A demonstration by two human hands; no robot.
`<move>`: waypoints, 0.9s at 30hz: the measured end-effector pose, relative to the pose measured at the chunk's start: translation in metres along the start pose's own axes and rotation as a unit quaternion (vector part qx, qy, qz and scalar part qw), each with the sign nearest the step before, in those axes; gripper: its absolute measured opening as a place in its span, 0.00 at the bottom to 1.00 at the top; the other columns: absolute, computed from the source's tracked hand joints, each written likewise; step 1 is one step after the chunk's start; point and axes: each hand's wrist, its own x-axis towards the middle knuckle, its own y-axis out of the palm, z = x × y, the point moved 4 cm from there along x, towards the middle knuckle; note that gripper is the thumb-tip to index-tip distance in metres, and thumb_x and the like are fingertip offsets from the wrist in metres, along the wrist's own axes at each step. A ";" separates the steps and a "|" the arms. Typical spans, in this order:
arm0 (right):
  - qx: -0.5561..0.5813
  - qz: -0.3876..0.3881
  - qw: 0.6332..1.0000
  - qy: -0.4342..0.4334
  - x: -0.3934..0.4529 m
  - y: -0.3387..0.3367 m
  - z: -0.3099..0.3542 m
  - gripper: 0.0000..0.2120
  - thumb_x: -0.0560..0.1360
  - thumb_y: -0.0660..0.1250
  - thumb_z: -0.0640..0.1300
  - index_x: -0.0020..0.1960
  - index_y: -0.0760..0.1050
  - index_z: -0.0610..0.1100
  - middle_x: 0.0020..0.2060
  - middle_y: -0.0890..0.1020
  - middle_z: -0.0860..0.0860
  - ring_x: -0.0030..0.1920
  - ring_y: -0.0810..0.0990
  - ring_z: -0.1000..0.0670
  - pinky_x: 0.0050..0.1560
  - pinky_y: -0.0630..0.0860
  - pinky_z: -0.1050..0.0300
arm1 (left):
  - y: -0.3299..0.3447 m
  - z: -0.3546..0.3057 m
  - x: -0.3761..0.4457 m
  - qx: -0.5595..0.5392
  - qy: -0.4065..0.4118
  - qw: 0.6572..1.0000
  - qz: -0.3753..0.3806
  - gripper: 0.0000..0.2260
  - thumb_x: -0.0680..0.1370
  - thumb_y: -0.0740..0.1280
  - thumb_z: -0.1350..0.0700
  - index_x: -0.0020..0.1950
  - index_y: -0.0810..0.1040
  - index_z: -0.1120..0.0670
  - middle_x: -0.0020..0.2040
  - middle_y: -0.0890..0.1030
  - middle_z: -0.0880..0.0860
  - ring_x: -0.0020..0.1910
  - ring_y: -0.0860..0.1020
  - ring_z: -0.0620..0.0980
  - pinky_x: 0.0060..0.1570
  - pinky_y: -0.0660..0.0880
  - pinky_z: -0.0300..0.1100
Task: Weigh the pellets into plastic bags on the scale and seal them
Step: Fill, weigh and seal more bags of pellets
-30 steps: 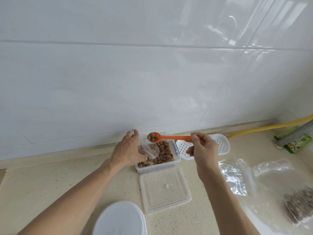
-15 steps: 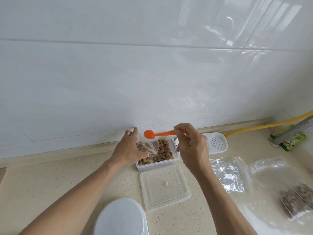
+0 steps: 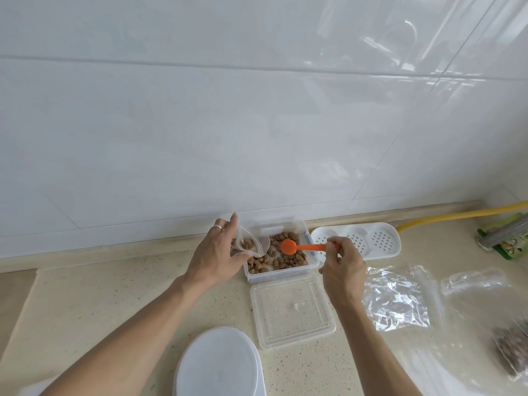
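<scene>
The brown pellets [image 3: 281, 260] lie in a clear rectangular container [image 3: 311, 267] at the back of the desk [image 3: 100, 298], near the wall. The left hand [image 3: 217, 257] pinches a small plastic bag [image 3: 251, 247], mouth open and partly filled with pellets, at the container's left edge. The right hand [image 3: 341, 270] is closed around the handle of an orange spoon [image 3: 303, 247]; the spoon's bowl sits face down over the pellets. The container's lid [image 3: 291, 310] lies just in front. A white scale [image 3: 218, 364] sits at the near edge. Empty bags [image 3: 397, 298] lie right of the lid, with a filled bag [image 3: 511, 348] further right.
</scene>
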 end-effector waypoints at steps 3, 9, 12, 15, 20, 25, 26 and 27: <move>-0.024 0.043 0.999 0.008 -0.009 0.021 -0.012 0.08 0.81 0.60 0.42 0.49 0.77 0.45 0.32 0.80 0.50 0.29 0.81 0.42 0.33 0.78 0.41 | -0.003 0.004 -0.001 0.010 0.003 1.000 0.000 0.39 0.74 0.70 0.47 0.79 0.54 0.55 0.62 0.69 0.51 0.62 0.70 0.49 0.53 0.72 0.42; 0.039 0.140 0.986 0.078 -0.019 0.050 -0.010 0.07 0.82 0.61 0.40 0.51 0.78 0.44 0.42 0.82 0.50 0.24 0.80 0.52 0.24 0.71 0.65 | -0.007 0.013 -0.003 0.032 0.001 0.999 0.006 0.38 0.75 0.70 0.49 0.79 0.54 0.56 0.60 0.69 0.51 0.60 0.71 0.50 0.51 0.71 0.40; 0.085 0.123 0.976 0.157 -0.016 0.049 -0.017 0.07 0.81 0.61 0.40 0.53 0.78 0.43 0.42 0.83 0.47 0.25 0.81 0.51 0.30 0.76 0.58 | -0.009 0.017 -0.003 0.047 -0.004 0.999 0.009 0.37 0.75 0.70 0.50 0.79 0.54 0.56 0.61 0.69 0.51 0.60 0.71 0.51 0.51 0.71 0.40; 0.148 0.080 0.960 0.226 -0.011 0.040 -0.024 0.06 0.81 0.62 0.38 0.52 0.78 0.42 0.37 0.83 0.44 0.25 0.79 0.51 0.30 0.75 0.57 | -0.010 0.018 -0.002 0.064 -0.007 0.998 0.008 0.37 0.75 0.70 0.50 0.78 0.54 0.56 0.62 0.69 0.52 0.61 0.71 0.51 0.53 0.72 0.42; 0.186 0.044 0.951 0.243 -0.004 0.016 -0.027 0.05 0.81 0.62 0.38 0.52 0.77 0.41 0.42 0.84 0.44 0.24 0.78 0.53 0.30 0.74 0.58 | -0.008 0.011 0.002 0.092 -0.012 0.996 0.009 0.37 0.75 0.69 0.50 0.78 0.54 0.57 0.64 0.70 0.53 0.61 0.71 0.52 0.52 0.73 0.42; 0.198 0.025 0.956 0.214 0.006 -0.009 -0.015 0.05 0.81 0.62 0.39 0.51 0.78 0.43 0.43 0.84 0.46 0.23 0.78 0.55 0.33 0.75 0.57 | -0.003 -0.001 0.011 0.126 -0.015 0.992 0.024 0.36 0.74 0.68 0.49 0.77 0.56 0.57 0.67 0.69 0.56 0.61 0.72 0.55 0.51 0.75 0.46; 0.202 0.022 0.957 0.206 0.008 -0.014 -0.010 0.05 0.81 0.63 0.39 0.51 0.78 0.43 0.42 0.84 0.46 0.23 0.77 0.55 0.33 0.75 0.57 | -0.002 -0.004 0.013 0.133 -0.016 0.991 0.027 0.36 0.74 0.68 0.49 0.77 0.55 0.57 0.68 0.68 0.56 0.62 0.72 0.55 0.51 0.75 0.47; 0.206 0.022 0.959 0.196 0.009 -0.018 -0.005 0.05 0.81 0.63 0.39 0.51 0.78 0.42 0.41 0.84 0.46 0.23 0.78 0.54 0.33 0.75 0.57 | -0.001 -0.008 0.014 0.138 -0.018 0.990 0.031 0.36 0.75 0.68 0.49 0.77 0.55 0.58 0.69 0.67 0.57 0.63 0.71 0.55 0.52 0.75 0.47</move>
